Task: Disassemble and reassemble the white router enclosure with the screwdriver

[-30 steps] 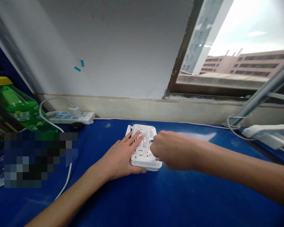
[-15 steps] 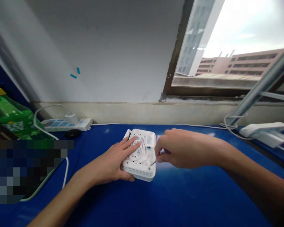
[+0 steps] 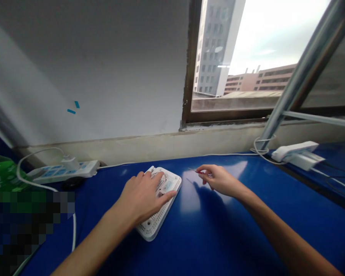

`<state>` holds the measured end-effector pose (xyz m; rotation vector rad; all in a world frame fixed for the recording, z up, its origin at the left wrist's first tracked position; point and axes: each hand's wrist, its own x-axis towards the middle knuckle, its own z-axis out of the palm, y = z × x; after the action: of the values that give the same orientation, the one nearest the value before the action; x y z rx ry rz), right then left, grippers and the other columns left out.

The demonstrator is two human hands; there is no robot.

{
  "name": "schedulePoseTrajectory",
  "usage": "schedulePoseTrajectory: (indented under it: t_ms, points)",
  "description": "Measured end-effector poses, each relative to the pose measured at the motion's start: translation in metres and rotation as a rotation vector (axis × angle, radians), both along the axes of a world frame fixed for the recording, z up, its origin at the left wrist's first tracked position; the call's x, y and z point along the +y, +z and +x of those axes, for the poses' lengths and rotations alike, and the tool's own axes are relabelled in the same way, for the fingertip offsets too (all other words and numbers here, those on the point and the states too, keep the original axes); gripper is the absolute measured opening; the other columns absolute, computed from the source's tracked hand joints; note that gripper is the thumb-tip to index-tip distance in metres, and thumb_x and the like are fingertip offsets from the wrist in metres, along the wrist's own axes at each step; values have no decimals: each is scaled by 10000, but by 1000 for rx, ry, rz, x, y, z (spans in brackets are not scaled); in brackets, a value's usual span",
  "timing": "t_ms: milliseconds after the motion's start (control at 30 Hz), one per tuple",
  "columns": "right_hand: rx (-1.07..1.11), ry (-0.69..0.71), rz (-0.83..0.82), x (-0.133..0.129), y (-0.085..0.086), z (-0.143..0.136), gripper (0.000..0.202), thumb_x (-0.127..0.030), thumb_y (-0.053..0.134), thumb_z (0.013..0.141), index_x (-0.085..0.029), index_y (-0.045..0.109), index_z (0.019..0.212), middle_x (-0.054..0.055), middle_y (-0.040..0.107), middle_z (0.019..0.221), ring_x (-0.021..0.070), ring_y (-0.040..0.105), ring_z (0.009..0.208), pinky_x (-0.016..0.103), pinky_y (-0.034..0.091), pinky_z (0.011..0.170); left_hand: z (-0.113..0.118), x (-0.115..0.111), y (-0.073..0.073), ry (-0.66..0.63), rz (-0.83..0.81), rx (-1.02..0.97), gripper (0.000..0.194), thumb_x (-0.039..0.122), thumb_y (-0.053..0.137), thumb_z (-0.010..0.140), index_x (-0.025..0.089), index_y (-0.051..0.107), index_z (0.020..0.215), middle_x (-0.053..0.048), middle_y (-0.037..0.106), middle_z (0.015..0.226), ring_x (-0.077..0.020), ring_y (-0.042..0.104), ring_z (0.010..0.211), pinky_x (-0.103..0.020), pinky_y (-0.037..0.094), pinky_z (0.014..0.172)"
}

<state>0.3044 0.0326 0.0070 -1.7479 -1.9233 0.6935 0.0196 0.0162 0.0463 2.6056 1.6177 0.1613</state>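
A white plastic device (image 3: 170, 186), flat and perforated like a router's underside, lies slanted on the blue tabletop. My left hand (image 3: 142, 195) rests across its face with the fingers spread and the thumb stretched toward the right edge. Much of the label and the left side is hidden beneath that hand. To the right, my right hand (image 3: 218, 179) is closed in a pinch on a small screwdriver (image 3: 193, 170). Its thin metal shaft points left, and a bit of red handle shows at the fingertips. The tip is apart from the device, above the table.
A white power strip (image 3: 89, 168) with a plugged-in charger, a dark round object (image 3: 72, 183) and a green bottle (image 3: 0, 172) stand at left. At right are a metal pole (image 3: 278, 109) wrapped with cable and white adapters (image 3: 304, 159). The wall and window border the back.
The device has turned on the table, and my left hand has shifted over its middle. My right hand has drawn the screwdriver away from the near corner, up and right. The view has swung right.
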Motion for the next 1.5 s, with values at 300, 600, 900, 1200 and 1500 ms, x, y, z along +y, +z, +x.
schedulePoseTrajectory:
  t_ms: [300,600,900,1200,1500]
  points:
    - [-126,23,19,-3,-1,13,245,-250,550,924,-174,721,1081,63,755,779,137,646,512,222,427,512,52,23,-10,102,-64,106,1152,815,697,587,223,417,1535,-283,562,1368,-558,519,1210,-646,431,920]
    - [-312,8,102,0,-1,22,270,-220,558,904,-218,750,1095,89,770,876,200,713,711,252,423,599,50,33,5,47,-150,32,1226,680,809,509,302,323,1570,-200,595,1289,-503,540,1212,-583,467,928]
    - [-421,-13,166,-1,-3,21,292,-201,546,912,-229,739,1130,123,782,982,279,739,916,299,399,663,4,-3,42,-154,-72,-680,1138,435,851,662,407,178,1580,-73,488,1445,-319,534,1302,-493,425,1118]
    - [-445,-5,195,-7,2,13,250,-224,521,927,-215,748,1033,110,767,866,243,717,766,295,329,586,-57,-16,-28,-172,-385,-699,1262,241,812,654,393,-15,1596,-87,365,1612,-339,452,1416,-545,343,1174]
    - [-418,-33,206,-6,-4,3,157,-250,609,860,-186,715,957,67,734,797,203,675,733,272,391,622,-76,-16,-43,-110,-218,-481,1269,421,867,632,391,67,1617,-91,383,1607,-401,422,1423,-598,331,1159]
